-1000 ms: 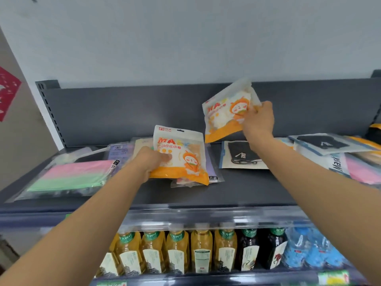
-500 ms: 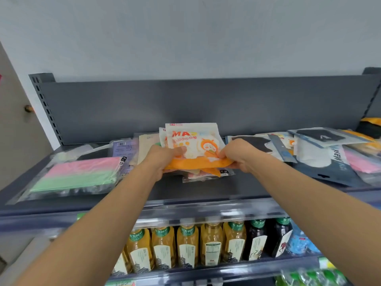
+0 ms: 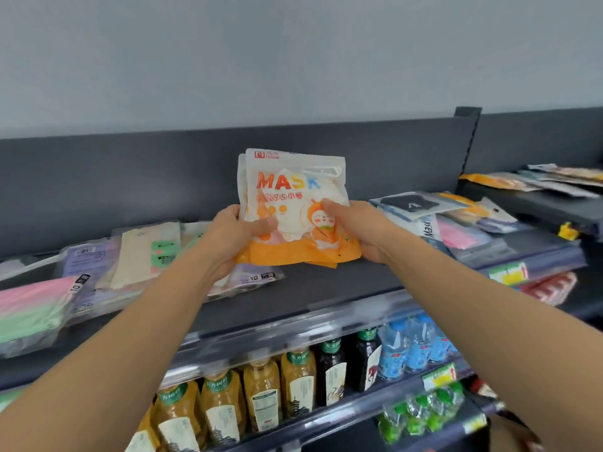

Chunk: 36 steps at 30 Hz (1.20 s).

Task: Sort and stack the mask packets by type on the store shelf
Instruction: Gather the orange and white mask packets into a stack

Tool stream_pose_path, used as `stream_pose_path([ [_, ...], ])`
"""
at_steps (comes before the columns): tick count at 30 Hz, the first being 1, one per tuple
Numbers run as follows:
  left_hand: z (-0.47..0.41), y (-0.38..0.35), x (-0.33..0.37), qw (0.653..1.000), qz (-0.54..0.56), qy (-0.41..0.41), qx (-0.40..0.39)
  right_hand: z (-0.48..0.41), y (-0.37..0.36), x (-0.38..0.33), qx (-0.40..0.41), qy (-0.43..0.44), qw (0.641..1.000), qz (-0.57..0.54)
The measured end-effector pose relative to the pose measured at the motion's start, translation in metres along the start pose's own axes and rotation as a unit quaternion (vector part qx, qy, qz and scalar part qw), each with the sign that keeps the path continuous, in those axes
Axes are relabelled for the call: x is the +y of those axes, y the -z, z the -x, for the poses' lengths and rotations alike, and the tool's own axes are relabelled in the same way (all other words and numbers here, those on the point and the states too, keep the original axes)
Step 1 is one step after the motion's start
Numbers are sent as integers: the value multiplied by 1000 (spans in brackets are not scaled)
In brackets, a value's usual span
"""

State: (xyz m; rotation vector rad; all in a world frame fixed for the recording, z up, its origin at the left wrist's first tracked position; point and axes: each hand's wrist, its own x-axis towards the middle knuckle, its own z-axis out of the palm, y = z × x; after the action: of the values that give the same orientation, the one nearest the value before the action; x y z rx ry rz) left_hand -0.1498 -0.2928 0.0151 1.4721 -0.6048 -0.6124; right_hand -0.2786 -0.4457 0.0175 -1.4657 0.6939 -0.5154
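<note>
Both hands (image 3: 235, 236) clamp orange mask packets (image 3: 295, 203) (thumbs in front).

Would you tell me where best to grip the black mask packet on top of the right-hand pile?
Pinch the black mask packet by its near left corner, coming from the front. It lies flat on top of the pile, and that corner seems to overhang, so fingers could slip under it.

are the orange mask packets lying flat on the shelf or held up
Held up: both hands, left hand and right hand, grip the orange mask packets upright, above the shelf.
</note>
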Motion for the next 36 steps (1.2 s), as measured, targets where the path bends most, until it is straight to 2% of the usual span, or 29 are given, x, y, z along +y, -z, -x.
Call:
stream_pose_path([
  [5,-11,-91,-1,998,8,6,-64,8,84,1,86,26,994,57],
  [10,-22,-178,1,998,-5,21,-59,6,168,1,100,21,992,74],
  [15,-32,-245,3,999,12,6,-37,-8,242,1,158,43,980,108],
  [24,-74,-291,9,999,20,7,-25,-41,327,3,277,36,953,118],
  [30,-118,-306,12,999,7,-13,-51,-66,359,-5,317,10,930,184],
  [36,-151,-333,11,998,-7,-14,-69,-85,388,-7,339,-12,926,167],
])
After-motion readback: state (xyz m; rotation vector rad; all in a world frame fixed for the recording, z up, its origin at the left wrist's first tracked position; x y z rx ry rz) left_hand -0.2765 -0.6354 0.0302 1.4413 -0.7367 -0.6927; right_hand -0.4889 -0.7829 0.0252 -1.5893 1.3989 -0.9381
